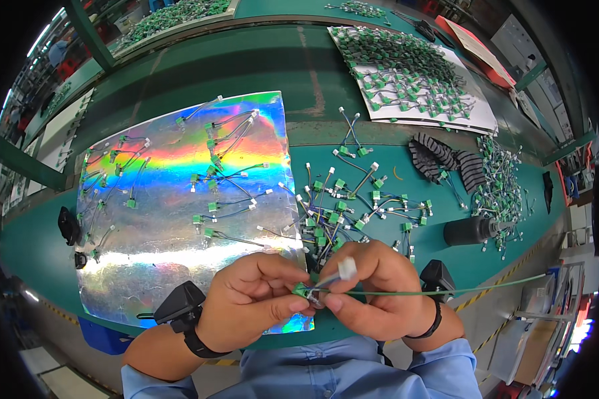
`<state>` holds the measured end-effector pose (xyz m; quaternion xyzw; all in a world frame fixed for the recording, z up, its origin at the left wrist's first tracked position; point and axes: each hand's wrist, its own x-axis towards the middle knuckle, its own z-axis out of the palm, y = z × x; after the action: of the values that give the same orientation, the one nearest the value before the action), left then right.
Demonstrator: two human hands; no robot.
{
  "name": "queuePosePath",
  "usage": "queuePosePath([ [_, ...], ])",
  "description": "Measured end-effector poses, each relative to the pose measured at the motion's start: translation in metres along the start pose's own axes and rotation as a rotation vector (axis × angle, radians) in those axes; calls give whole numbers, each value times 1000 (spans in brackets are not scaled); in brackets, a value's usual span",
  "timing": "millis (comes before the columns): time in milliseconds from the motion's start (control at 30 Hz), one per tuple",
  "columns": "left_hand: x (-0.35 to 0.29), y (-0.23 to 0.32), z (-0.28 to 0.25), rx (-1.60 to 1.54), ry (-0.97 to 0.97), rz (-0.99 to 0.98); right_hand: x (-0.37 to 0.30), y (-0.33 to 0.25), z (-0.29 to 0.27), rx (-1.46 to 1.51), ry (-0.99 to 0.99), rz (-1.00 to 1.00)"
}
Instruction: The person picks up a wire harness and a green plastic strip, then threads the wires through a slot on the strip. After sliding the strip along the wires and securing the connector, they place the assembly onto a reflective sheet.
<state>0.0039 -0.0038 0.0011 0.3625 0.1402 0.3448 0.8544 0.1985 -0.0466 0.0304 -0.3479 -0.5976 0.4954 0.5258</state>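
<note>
In front of my body both hands meet over one small green wired part (302, 289), whose short wires end in a white plug (347, 268). My left hand (256, 299) is closed, pinching the green body between thumb and fingers. Pressed up close to it, my right hand (373, 292) is closed in a pinch on a long thin green strip (439, 292), which stretches off to the right past my wrist. The fingertips partly hide where strip and part meet. The white plug stands up against my right fingers and looks blurred.
Shiny silver sheet (166, 246) at left bears several similar wired parts. More lie in a loose pile (326, 226) beyond my hands. White boards (432, 113) full of parts stand far right. A black bottle (469, 231), a striped dark cloth (439, 159) and another heap (502, 179) are at right.
</note>
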Motion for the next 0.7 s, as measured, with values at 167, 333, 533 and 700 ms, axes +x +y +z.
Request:
queuePosePath([
  [167, 0, 3, 1, 142, -51, 40, 3, 1, -6, -165, -95, -134],
  [333, -4, 4, 2, 289, -22, 113, 5, -4, -1, -231, -137, -108],
  [533, -5, 8, -2, 522, -65, 227, 3, -4, 3, -261, -120, -83],
  [700, -5, 11, -3, 557, -85, 230, 2, -4, 4, -204, -115, -30],
])
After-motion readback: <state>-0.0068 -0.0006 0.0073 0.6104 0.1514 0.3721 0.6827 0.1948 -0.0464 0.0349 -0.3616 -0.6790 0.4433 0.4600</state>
